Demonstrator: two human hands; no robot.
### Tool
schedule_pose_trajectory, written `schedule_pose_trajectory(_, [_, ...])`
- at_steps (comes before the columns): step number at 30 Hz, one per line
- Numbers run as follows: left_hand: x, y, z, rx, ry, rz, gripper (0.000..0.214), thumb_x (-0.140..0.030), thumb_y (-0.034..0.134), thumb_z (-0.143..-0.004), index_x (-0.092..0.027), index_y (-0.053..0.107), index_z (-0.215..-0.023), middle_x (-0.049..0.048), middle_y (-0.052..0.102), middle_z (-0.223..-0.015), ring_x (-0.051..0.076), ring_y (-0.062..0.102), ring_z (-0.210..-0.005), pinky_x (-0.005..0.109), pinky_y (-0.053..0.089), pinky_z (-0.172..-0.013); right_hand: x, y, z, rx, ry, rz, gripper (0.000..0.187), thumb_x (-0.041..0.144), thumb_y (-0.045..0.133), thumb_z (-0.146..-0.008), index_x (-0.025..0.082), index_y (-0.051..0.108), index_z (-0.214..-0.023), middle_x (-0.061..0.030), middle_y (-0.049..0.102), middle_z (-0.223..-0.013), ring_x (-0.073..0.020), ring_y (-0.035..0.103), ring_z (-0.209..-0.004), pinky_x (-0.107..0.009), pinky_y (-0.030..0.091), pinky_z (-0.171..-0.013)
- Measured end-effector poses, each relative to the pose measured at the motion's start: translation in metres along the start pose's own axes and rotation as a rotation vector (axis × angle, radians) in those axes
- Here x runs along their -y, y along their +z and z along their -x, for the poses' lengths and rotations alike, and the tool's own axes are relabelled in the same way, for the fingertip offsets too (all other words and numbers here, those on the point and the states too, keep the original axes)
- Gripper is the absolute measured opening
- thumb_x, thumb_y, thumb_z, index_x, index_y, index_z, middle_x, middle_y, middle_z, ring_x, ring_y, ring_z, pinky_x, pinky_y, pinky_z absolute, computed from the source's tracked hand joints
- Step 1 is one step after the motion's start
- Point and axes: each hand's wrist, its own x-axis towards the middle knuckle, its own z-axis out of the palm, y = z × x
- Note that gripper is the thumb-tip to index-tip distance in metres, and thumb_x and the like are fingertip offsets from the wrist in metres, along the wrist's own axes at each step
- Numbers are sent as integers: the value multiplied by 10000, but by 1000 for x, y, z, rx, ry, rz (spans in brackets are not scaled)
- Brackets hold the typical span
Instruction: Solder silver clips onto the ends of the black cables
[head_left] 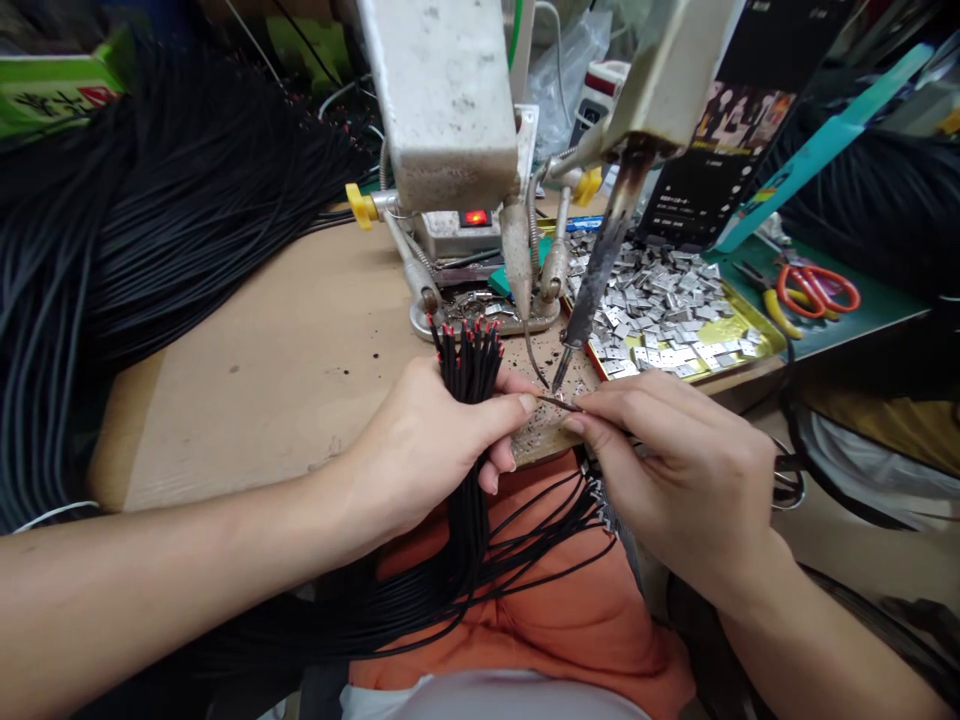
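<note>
My left hand [450, 425] is closed around a bundle of black cables [469, 370] whose red-tipped ends point up. Its thumb and forefinger also pinch one end of a thin dark piece [556, 402], perhaps a cable end or a small metal part. From the other side my right hand [660, 450] pinches that same piece between thumb and fingertips. Just above it is the tip of a soldering iron [574, 345], mounted pointing down. A thin solder wire [534, 355] runs down from a cone-shaped nozzle [516, 265] close to the iron's tip.
A yellow tray [765, 340] of small metal plates [667, 290] stands at the back right, with red-handled scissors [817, 290] beyond. Black cables [180, 210] heap at the left. A phone [720, 130] leans behind the tray. Finished-looking cable ends [596, 500] hang over my lap.
</note>
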Motion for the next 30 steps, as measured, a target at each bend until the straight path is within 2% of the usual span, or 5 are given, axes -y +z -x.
schedule_pose_trajectory(8, [0,-1,8,-25,-5,-57,198,-372,716,-862,-183,672,-895,-32,605,-521,116,540,-422,226,465,-421,-15,-40,-5,71,127,24,101,124,678,-878,213,725,-888,-30,727,-858,-185,663,-781,-312,494,-711])
schedule_pose_trajectory(15, [-4,4,19,-13,9,-123,356,-494,699,-857,-171,618,-730,-26,586,-482,105,521,-408,205,450,-410,-144,-103,-25,-124,545,523,345,405,735,-808,97,835,-928,-136,770,-739,-240,693,-714,-404,408,-638])
schedule_pose_trajectory(21, [-12,11,24,66,-47,-116,218,-295,775,-777,-149,635,-695,-42,563,-489,77,517,-437,156,453,-420,-223,-84,-67,-136,590,469,532,488,680,-774,-21,818,-848,-169,751,-694,-237,685,-674,-427,367,-604])
schedule_pose_trajectory(25, [-13,11,23,84,-79,-71,170,-257,752,-781,-153,630,-724,-50,553,-502,79,519,-452,162,467,-432,-216,-77,-70,-195,547,430,402,383,767,-744,1,821,-858,-190,764,-729,-198,657,-619,-405,397,-624])
schedule_pose_trajectory(30, [-10,8,24,127,-85,-39,132,-221,732,-785,-161,620,-752,-47,562,-545,88,533,-484,174,483,-451,-146,-70,-41,-200,429,284,255,314,759,-808,119,821,-960,-135,775,-767,-177,651,-618,-329,451,-598])
